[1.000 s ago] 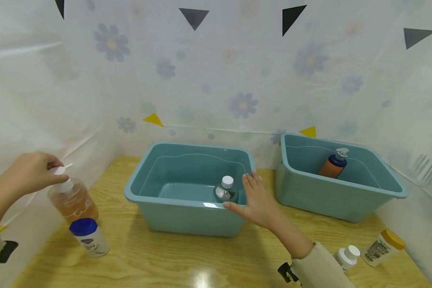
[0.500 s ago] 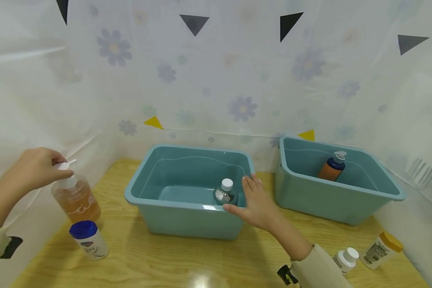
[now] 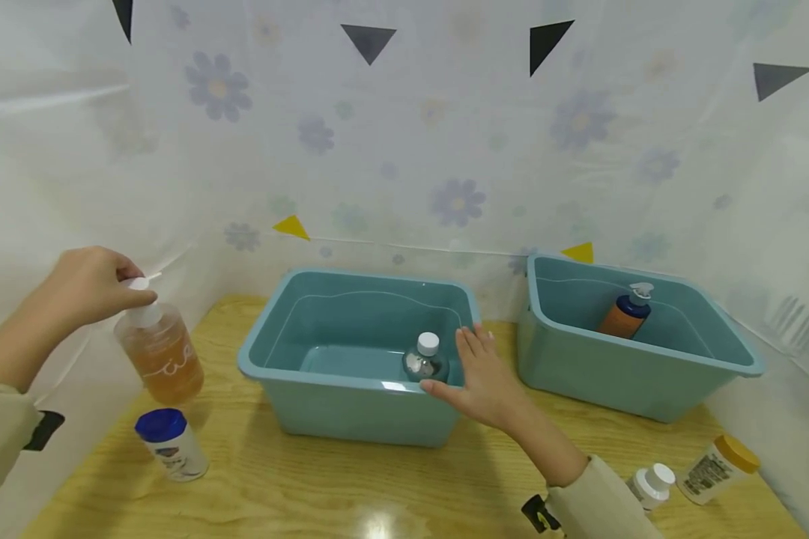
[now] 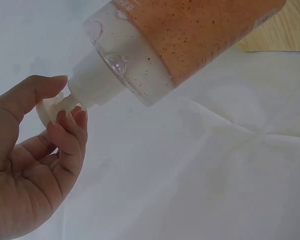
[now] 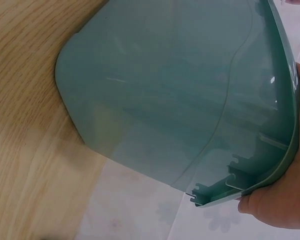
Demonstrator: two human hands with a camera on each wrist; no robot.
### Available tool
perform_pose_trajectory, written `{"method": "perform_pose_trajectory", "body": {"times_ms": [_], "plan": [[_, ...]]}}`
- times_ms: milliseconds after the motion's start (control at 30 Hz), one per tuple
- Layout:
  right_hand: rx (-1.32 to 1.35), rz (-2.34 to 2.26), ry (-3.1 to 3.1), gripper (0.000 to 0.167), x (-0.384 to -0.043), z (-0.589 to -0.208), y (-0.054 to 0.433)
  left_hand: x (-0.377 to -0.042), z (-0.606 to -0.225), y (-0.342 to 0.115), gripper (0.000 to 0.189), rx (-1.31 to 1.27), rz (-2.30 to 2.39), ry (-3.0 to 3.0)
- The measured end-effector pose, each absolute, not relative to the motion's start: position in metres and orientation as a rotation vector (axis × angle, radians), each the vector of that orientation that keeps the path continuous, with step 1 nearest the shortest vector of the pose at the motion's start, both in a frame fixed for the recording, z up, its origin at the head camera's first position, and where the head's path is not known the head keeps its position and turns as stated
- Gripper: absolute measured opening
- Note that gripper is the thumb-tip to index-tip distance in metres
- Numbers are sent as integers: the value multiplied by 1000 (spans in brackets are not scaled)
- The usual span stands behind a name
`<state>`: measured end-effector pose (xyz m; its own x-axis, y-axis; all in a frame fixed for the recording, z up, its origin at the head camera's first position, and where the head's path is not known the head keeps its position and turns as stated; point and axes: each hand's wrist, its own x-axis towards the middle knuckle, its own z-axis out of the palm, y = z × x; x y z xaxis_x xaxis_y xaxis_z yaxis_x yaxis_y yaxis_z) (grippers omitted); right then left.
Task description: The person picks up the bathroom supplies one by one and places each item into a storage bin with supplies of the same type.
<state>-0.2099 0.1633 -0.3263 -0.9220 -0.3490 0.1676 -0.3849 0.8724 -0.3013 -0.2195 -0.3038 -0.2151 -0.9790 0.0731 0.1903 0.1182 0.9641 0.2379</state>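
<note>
My left hand [image 3: 91,288] pinches the white pump head [image 4: 62,102] of a clear pump bottle [image 3: 165,355] with orange liquid. The bottle hangs tilted at the left, its base close over the table edge. My right hand [image 3: 485,378] rests on the near right corner of a teal plastic bin [image 3: 357,408], fingers straight along the right rim and thumb over the front rim. In the right wrist view, part of that hand [image 5: 280,200] shows beyond the bin wall [image 5: 155,100]. Inside the bin stands a clear round bottle [image 3: 423,363] with a white cap.
A white bottle with blue lid [image 3: 171,445] stands below the pump bottle. A second teal bin [image 3: 600,367] holds an orange-and-navy pump bottle [image 3: 627,314]. At the right front are a small white bottle [image 3: 650,485] and a yellow-capped bottle [image 3: 717,468]. Patterned sheeting hangs behind.
My left hand has moved right and slightly up with the orange pump bottle, drawing it clear of the blue-lidded bottle in the head view. My right hand stays on the bin's corner.
</note>
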Motion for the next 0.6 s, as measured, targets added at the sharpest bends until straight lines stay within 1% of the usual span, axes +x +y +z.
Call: {"method": "perform_pose_trajectory", "body": {"times_ms": [400,600], "plan": [[589,475,-2921,97,-210,-325,162,-223,-197,-292,38,-113,-434,-2909],[574,478,-2930,98,-210,-326,163,-224,-186,-288,42,-94,-435,-2891]]}}
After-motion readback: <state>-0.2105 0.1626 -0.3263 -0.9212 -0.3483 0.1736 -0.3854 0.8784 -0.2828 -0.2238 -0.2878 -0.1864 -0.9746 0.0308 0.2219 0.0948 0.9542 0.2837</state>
